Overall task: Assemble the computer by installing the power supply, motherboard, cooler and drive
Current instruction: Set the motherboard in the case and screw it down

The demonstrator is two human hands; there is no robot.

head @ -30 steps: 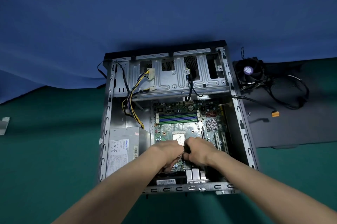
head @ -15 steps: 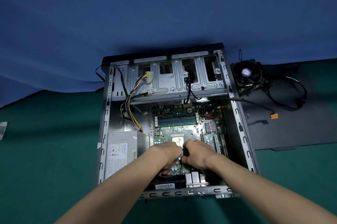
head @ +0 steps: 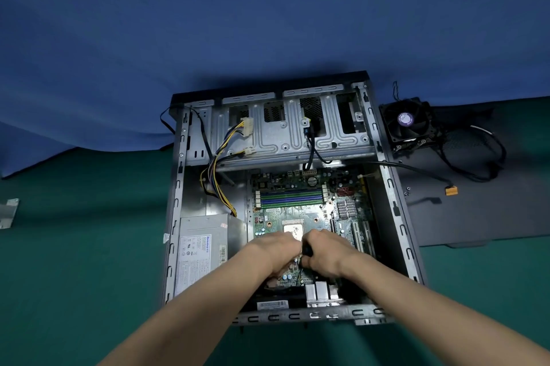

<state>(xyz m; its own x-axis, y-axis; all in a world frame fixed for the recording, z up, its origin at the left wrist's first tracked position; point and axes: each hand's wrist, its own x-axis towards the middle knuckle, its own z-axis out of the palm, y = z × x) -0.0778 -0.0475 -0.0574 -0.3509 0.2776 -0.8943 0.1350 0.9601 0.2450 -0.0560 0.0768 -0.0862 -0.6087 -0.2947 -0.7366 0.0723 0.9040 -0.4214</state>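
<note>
The power supply (head: 202,249) is seated just left of the left hand (head: 276,249); the motherboard (head: 297,211) is laid under both hands. A dark handle (head: 307,249), perhaps a screwdriver's, is gripped by the right hand (head: 327,252); the left's hold cannot be told. The cooler (head: 406,123) is left uninstalled, well off to the right.

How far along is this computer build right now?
Done: power supply sits in the case, motherboard lies inside. In hand: right hand grips a black tool handle over the board, left hand beside it. Left: cooler lies outside on the black panel; drive cage shows no drive.
</note>
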